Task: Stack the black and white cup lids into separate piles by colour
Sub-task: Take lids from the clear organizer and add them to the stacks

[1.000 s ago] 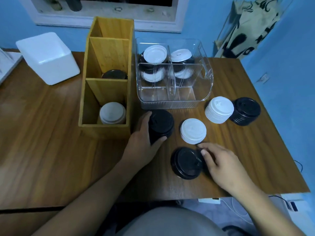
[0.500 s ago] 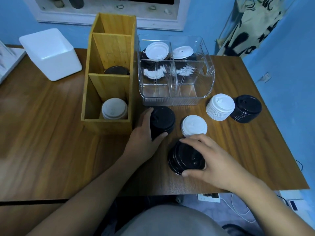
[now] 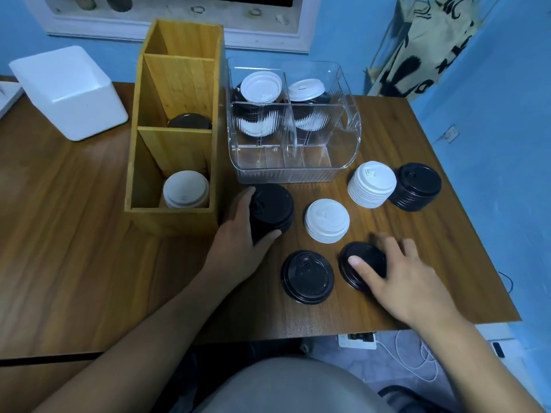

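Left hand [image 3: 238, 236] gripped the ribbed black stack [image 3: 274, 204], centre — right hand [image 3: 402, 275] clasped a round glossy lid [image 3: 366, 254], lower right.

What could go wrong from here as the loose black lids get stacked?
The black lid under the right hand and the loose black lid beside it lie near the table's front edge; a slide could drop one. The black stack gripped by the left hand stands close to the short white stack, so a nudge might topple either.

On the table [image 3: 74, 234]: 2 black lid stacks [image 3: 272, 204] [image 3: 416, 186], 2 white lid stacks [image 3: 326, 220] [image 3: 371, 187], 2 loose black lids [image 3: 307, 277] [image 3: 354, 274].
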The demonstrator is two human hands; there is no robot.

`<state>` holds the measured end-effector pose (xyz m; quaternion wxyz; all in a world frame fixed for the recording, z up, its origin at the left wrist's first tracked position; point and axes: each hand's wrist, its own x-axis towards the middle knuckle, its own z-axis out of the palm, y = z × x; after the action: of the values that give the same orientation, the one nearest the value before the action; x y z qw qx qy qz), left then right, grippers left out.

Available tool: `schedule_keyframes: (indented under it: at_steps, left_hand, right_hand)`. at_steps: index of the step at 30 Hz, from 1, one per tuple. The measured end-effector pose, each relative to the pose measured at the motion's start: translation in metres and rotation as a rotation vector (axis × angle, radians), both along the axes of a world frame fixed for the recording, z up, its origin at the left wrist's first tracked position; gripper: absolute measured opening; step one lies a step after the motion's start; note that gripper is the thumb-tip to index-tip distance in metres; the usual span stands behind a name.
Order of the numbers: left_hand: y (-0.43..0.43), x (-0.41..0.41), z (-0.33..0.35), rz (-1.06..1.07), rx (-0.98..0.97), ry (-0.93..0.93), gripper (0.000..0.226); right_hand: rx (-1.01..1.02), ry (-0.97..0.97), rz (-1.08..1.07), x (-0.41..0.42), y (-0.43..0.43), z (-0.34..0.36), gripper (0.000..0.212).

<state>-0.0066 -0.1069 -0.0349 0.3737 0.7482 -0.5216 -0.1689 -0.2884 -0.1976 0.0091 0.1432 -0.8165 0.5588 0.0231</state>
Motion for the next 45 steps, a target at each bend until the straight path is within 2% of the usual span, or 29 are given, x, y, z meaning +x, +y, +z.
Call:
schedule_keyframes:
  at_steps: [2,4,6,9,13,17,19,24,29,36,41,45]
  left_hand:
    - [-0.001,0.0,-0.001,0.0,0.004,-0.012,0.09]
    - [-0.001,0.0,-0.002,-0.002,0.009,-0.015,0.09]
    - [-0.002,0.0,-0.002,-0.005,0.008,-0.015,0.09]
    - [-0.001,0.0,-0.003,-0.01,0.003,-0.016,0.089]
    - [-0.001,-0.001,-0.001,-0.006,0.004,-0.015,0.089]
    - [-0.001,-0.002,0.001,0.001,0.013,0.02,0.093]
    - [-0.001,-0.002,0.002,0.008,0.014,0.044,0.096]
    - [-0.001,-0.002,0.004,-0.004,0.007,0.079,0.103]
    - [0.001,0.0,0.002,0.001,-0.013,0.094,0.104]
    - [0.0,0.0,0.002,-0.028,-0.008,0.104,0.11]
    - [-0.002,0.001,0.0,-0.027,0.014,0.039,0.098]
    - [-0.002,0.0,-0.002,-0.023,0.009,0.0,0.098]
  right_hand:
    - [0.069,-0.124,0.193,-0.016,-0.012,0.004,0.078]
    - [0.204,-0.157,0.372,-0.027,-0.022,0.006,0.085]
    - [0.247,-0.155,0.461,-0.031,-0.028,0.0,0.091]
    - [0.165,-0.183,0.436,-0.028,-0.031,-0.009,0.087]
    - [0.082,-0.2,0.379,-0.019,-0.027,-0.006,0.093]
    - [0.079,-0.441,0.329,0.0,-0.022,0.011,0.087]
    - [0.027,-0.502,0.334,0.025,-0.023,0.024,0.084]
    - [-0.077,-0.446,0.462,0.102,-0.03,0.031,0.085]
    - [-0.094,-0.317,0.512,0.144,-0.036,0.025,0.086]
    - [-0.057,-0.24,0.563,0.161,-0.037,0.023,0.087]
    - [-0.012,-0.232,0.552,0.164,-0.039,0.023,0.084]
    - [-0.024,-0.207,0.54,0.162,-0.04,0.023,0.082]
